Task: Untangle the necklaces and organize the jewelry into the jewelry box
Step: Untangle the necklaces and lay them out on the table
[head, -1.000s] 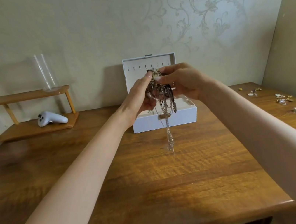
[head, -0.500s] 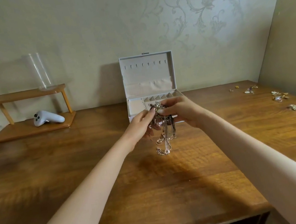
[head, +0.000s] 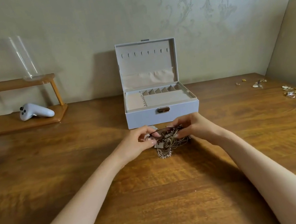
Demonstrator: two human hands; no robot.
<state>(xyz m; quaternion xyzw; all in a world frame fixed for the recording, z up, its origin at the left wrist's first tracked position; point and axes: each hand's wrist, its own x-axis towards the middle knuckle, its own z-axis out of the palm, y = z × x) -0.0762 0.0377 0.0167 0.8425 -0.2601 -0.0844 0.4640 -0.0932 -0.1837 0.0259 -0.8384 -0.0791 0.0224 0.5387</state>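
A tangled bunch of necklaces point(head: 167, 143), silver and dark chains, rests on the wooden table point(head: 157, 197) just in front of the jewelry box. My left hand point(head: 138, 142) pinches a strand at the bunch's left side. My right hand point(head: 192, 126) pinches the bunch from the right. A dark strand is stretched between the two hands. The white jewelry box point(head: 162, 112) stands open behind them, its lid upright with a row of hooks and a pouch, its tray divided into compartments with nothing visible in them.
Loose small jewelry pieces point(head: 291, 92) lie scattered along the table's right side near the wall. At the back left a small wooden shelf point(head: 17, 124) carries a white controller point(head: 35, 112) and a clear glass vase point(head: 23, 58).
Both hands have come down from in front of the box to the table, and the hanging necklace bunch now rests on the wood. The camera view has tilted lower.
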